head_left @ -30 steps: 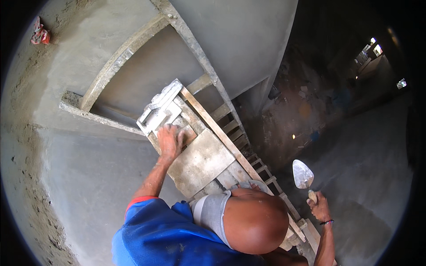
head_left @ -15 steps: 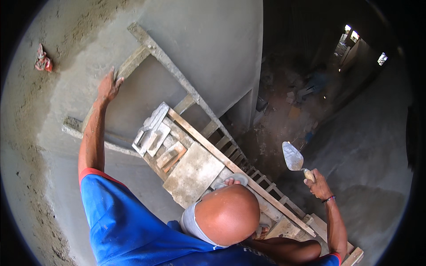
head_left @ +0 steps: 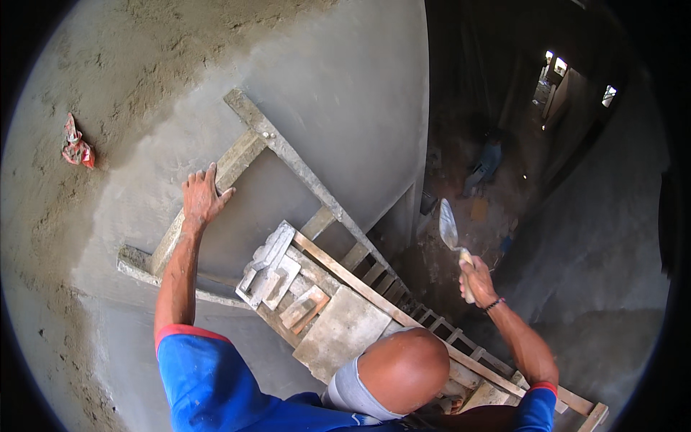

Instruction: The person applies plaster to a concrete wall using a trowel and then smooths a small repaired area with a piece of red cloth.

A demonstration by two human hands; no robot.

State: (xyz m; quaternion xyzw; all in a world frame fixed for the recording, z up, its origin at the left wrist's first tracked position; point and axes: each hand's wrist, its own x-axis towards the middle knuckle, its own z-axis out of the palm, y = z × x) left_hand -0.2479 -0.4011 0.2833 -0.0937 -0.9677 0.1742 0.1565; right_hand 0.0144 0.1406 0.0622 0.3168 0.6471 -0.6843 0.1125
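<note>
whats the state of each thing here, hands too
Left hand: laid over the ladder's top rung, grip tightness unclear
Right hand: closed around the trowel's handle
Trowel: held, blade pointing away from the person
Ladder: leaning on the wall
Wooden float: lying down, unheld
Square board: lying flat
Red wrapper: crumpled
Wall: partly smooth, partly rough

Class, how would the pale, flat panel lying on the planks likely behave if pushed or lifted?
The panel looks even and straight-edged, so probably stiff. Lying broad face down, it seems likelier to slide than roll.
</note>
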